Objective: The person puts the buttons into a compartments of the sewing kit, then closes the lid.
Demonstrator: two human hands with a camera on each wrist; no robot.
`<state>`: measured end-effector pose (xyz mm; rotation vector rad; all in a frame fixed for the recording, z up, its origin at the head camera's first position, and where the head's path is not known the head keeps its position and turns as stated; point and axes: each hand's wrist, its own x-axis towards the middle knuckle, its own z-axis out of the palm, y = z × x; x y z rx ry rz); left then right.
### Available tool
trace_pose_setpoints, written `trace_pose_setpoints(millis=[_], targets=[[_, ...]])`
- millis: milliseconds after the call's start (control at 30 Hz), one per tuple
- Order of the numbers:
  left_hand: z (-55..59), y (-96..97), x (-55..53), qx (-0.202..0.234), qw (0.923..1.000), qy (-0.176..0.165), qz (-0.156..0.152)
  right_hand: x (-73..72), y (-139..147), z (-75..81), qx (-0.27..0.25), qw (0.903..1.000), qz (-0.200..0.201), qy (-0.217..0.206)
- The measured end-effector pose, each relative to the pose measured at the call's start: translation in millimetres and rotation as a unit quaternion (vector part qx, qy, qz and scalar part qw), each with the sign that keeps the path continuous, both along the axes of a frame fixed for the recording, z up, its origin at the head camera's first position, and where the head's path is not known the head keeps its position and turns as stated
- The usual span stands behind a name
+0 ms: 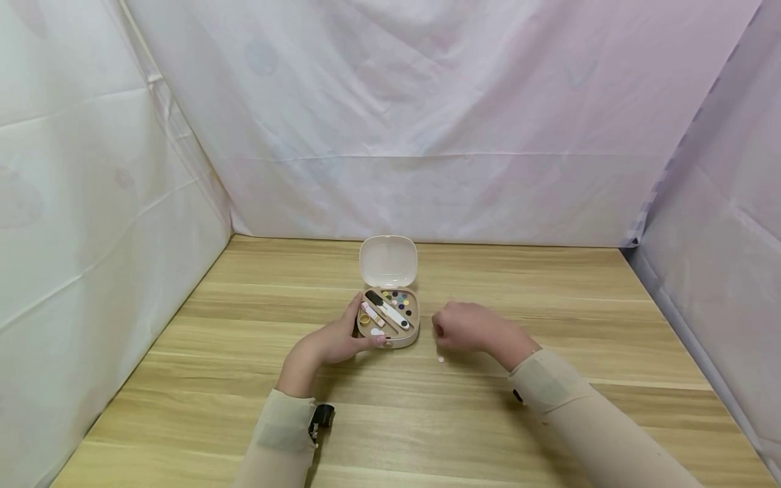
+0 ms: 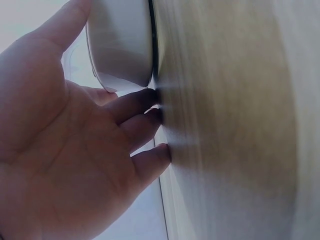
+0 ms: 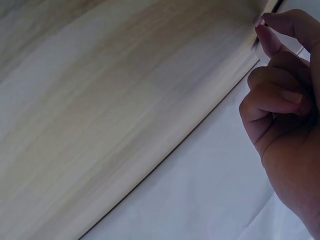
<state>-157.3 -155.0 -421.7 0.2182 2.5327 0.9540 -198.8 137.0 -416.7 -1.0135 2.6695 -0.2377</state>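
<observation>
A small cream sewing box (image 1: pixel 404 341) stands on the table with its lid (image 1: pixel 388 261) raised. Inside lie a white-handled tool with a dark end (image 1: pixel 393 316), a yellow ring (image 1: pixel 364 318), a white-and-pink stick (image 1: pixel 373 314) and several coloured buttons (image 1: pixel 401 299). My left hand (image 1: pixel 332 342) grips the box, thumb at the front and fingers along its left side. Right of the box, my right hand (image 1: pixel 466 329) is low over the table. Its thumb and forefinger pinch a small pale thing (image 3: pixel 259 21), seemingly a button; the other fingers curl in. A white button (image 1: pixel 441 359) lies just below this hand.
The wood-grain table (image 1: pixel 390 420) reaches back to a hanging white cloth (image 1: pixel 427 135). More cloth (image 1: pixel 91 203) hangs at the left and right sides. A dark wrist device (image 1: pixel 321 417) sits on the left forearm.
</observation>
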Motion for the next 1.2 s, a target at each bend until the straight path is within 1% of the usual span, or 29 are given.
trace_pose_setpoints(millis=[100, 333, 567, 867, 1000, 1200], targets=[[0.1, -0.2, 0.5, 0.001, 1.0000, 0.000, 0.000, 0.2, -0.4, -0.4, 0.001, 1.0000, 0.004, 0.003], [0.9, -0.5, 1.3, 0.004, 1.0000, -0.003, 0.002, 0.3, -1.8, 2.7, 0.006, 0.9999, -0.008, -0.001], [2.1, 0.8, 0.9, 0.002, 1.0000, -0.007, -0.001, -0.9, -1.7, 1.3, 0.009, 1.0000, -0.001, -0.001], [-0.2, 1.8, -0.3, -0.003, 1.0000, -0.004, -0.003, -0.5, -2.1, 1.7, 0.009, 1.0000, 0.000, -0.003], [-0.5, 1.5, -0.3, -0.003, 1.0000, -0.002, -0.005, -1.5, -3.1, 5.3, 0.016, 0.9999, 0.000, 0.004], [0.6, 0.4, 0.8, 0.000, 1.0000, -0.002, -0.004, -4.5, -5.9, 17.4, 0.027, 0.9989, 0.017, 0.035]])
